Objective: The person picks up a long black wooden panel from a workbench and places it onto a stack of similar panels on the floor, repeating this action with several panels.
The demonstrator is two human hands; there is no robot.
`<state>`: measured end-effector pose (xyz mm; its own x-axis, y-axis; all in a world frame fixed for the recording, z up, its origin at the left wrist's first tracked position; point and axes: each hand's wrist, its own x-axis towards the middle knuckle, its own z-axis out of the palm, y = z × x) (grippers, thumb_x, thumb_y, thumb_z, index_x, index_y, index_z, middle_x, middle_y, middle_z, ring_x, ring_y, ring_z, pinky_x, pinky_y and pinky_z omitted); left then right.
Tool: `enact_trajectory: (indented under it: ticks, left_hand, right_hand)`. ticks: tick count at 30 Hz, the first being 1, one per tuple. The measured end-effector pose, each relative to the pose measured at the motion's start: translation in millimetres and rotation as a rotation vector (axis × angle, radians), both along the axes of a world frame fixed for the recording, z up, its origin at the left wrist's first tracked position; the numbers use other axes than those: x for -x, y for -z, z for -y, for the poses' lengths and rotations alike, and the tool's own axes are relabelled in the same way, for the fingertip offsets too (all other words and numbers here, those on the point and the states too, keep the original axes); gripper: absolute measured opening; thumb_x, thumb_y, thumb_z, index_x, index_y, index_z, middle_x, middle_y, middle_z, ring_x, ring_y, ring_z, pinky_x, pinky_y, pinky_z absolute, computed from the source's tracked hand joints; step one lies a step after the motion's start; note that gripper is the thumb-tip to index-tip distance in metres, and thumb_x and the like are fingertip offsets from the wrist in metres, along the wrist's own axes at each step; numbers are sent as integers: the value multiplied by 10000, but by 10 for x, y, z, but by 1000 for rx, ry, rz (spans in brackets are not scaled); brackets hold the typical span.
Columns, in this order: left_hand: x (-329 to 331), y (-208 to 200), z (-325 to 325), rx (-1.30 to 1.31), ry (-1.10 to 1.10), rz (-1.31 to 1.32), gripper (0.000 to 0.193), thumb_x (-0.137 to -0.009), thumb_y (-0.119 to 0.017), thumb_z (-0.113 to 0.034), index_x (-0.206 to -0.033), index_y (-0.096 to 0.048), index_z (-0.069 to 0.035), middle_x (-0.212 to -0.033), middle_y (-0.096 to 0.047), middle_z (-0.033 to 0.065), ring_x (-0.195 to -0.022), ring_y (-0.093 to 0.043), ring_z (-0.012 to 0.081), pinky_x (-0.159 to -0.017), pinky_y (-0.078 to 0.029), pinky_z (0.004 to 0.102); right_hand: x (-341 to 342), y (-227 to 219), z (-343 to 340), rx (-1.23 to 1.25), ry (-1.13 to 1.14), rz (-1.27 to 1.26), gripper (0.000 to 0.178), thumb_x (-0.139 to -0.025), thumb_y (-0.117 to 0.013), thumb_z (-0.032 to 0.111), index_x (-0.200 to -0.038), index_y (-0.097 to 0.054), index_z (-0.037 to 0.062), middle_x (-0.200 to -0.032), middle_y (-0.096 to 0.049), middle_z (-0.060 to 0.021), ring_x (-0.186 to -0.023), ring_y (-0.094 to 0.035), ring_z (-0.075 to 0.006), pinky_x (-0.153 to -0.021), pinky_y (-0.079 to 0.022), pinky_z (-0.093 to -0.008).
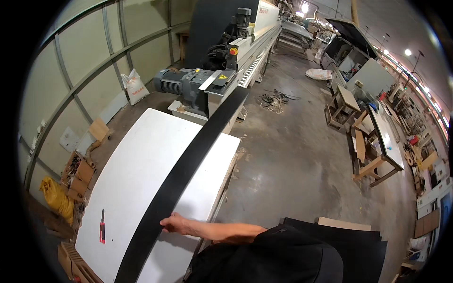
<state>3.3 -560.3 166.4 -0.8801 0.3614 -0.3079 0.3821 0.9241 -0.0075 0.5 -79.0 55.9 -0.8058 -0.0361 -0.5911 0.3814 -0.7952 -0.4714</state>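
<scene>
Strip (184,165), long, black, thin, lay diagonally across the white surface (137,160), far end toward the machine (222,70). Right hand (173,222) fingers curled on its near edge. Left hand unseen. Likely light, flexible, smooth; best gripped edgewise, supported mid-length. Knife (102,226) lay apart.

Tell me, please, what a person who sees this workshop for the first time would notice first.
First comes the long black strip, which runs slantwise across the white board in the middle; the right hand grips its edge near the lower end. Next is the long machine beyond the strip's far end, with its grey motor. A small red knife lies on the board at lower left.
</scene>
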Motion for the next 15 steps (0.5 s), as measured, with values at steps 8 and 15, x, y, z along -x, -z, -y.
enact_trajectory:
  ticks: [8,15]
  left_hand:
    - [491,136,-218,2,125,-72,976,-644,-759,-373,-1374,-250,28,-1301,-384,303,-1237,-351,399,-1042,-288,402]
    - [894,-17,-2459,-239,530,-84,872,-436,-662,11,-1246,-341,50,-1203,-414,220,-1170,-364,384,-1031,-276,406]
  right_hand:
    - [-923,-280,-647,-94,233,-67,137,-823,-616,93,-863,-505,22,-758,-535,-60,-752,-578,-199,-724,-515,-308]
    - [-2335,-146,-1684,38,945,-312,160,-855,-570,218,-905,-537,69,-942,-624,-83,-830,-589,-181,-781,-468,-338]
